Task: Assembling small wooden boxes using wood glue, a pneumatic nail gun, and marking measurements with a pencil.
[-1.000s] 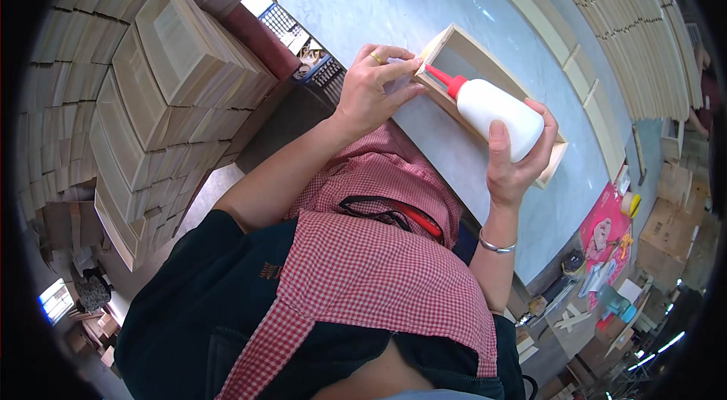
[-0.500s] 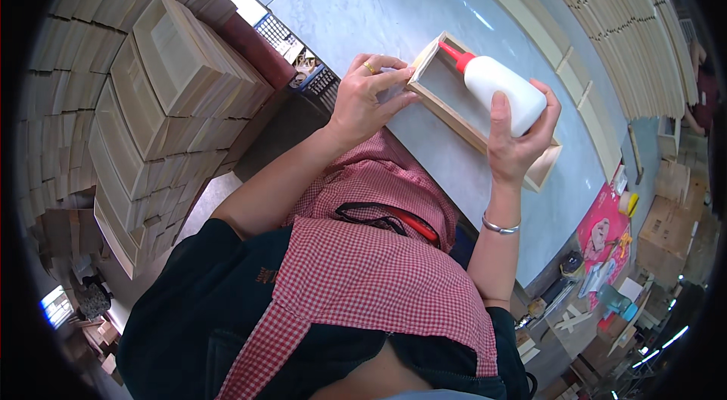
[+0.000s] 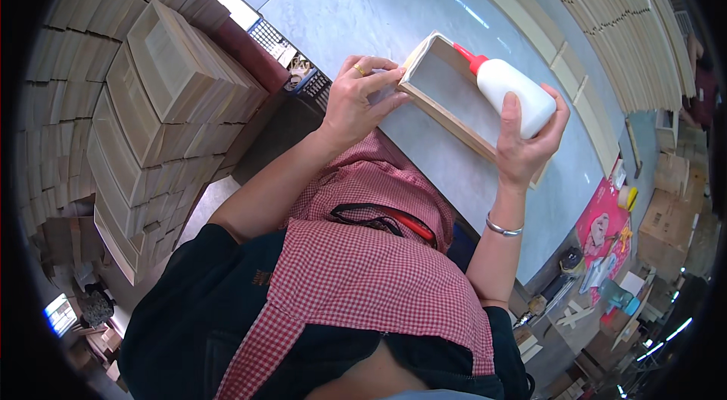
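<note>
My left hand point(image 3: 360, 97) pinches the near left corner of a narrow rectangular wooden frame point(image 3: 448, 122), which is open through the middle and tilted above the grey tabletop point(image 3: 341, 14). In my right hand point(image 3: 522, 139) is a white squeeze glue bottle point(image 3: 516, 97) with a red nozzle point(image 3: 467, 58). The nozzle tip points at the frame's far left corner, close to its top edge. A whitish line runs along the short left edge of the frame. My right hand and the bottle hide part of the frame's right end.
Stacked wooden frames point(image 3: 163, 82) rise at the left. A dark blue plastic basket point(image 3: 316, 87) stands by the table edge. Long wooden strips point(image 3: 530, 25) lie across the table's far side, with piled slats point(image 3: 606, 29) behind. Cardboard boxes point(image 3: 670, 203) and a pink sheet point(image 3: 603, 222) are at the right.
The bottle's nozzle has shifted right from the frame's short left end toward the far long side. My left hand and the frame have moved slightly left.
</note>
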Action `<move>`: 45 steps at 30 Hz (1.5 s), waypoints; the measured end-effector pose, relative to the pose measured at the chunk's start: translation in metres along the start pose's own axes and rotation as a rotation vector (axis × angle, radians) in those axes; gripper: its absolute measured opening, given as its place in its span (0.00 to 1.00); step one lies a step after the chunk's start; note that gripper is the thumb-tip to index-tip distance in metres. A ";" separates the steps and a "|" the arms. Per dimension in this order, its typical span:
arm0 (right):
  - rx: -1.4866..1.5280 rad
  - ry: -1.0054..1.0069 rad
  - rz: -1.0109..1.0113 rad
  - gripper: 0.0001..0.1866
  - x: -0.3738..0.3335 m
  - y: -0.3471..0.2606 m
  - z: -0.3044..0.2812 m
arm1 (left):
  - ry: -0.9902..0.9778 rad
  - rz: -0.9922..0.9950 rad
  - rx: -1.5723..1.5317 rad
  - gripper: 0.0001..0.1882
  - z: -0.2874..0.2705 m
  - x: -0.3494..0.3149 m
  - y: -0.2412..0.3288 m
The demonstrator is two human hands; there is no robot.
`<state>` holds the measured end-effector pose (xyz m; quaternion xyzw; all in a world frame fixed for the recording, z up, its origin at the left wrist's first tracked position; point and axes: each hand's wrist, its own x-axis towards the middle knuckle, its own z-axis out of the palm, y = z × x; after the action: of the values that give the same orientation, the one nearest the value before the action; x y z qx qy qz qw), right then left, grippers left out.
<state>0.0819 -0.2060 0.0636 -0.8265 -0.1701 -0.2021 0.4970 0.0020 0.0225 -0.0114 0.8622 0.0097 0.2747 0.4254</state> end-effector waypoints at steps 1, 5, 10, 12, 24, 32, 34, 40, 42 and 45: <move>-0.016 0.006 0.005 0.28 -0.001 0.001 -0.004 | 0.000 -0.001 -0.005 0.19 0.000 0.000 0.000; -0.049 0.050 0.014 0.27 -0.007 0.007 -0.022 | 0.005 0.003 -0.001 0.19 0.001 0.000 0.000; -0.117 0.106 0.028 0.27 -0.016 0.012 -0.047 | -0.016 -0.025 -0.009 0.20 0.000 0.000 0.000; -0.144 0.125 0.035 0.27 -0.019 0.015 -0.057 | -0.029 -0.032 -0.018 0.20 0.000 -0.001 0.001; -0.303 0.236 0.078 0.26 -0.041 0.034 -0.120 | -0.058 -0.040 0.028 0.19 0.000 0.000 -0.001; -0.392 0.295 0.079 0.25 -0.052 0.043 -0.149 | -0.049 -0.051 0.021 0.19 0.001 0.001 0.002; -0.395 0.309 0.086 0.25 -0.053 0.044 -0.153 | -0.050 -0.044 0.033 0.19 0.000 0.001 0.001; -0.399 0.330 0.116 0.25 -0.060 0.043 -0.163 | -0.059 -0.061 0.032 0.19 0.001 0.000 0.002; -0.402 0.330 0.128 0.25 -0.064 0.041 -0.165 | -0.065 -0.072 0.027 0.19 0.001 -0.001 0.002; -0.418 0.321 0.141 0.24 -0.071 0.032 -0.168 | -0.067 -0.065 0.041 0.19 0.000 -0.001 0.001</move>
<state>0.0083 -0.3758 0.0750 -0.8784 0.0143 -0.3262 0.3489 0.0010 0.0210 -0.0110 0.8787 0.0290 0.2315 0.4164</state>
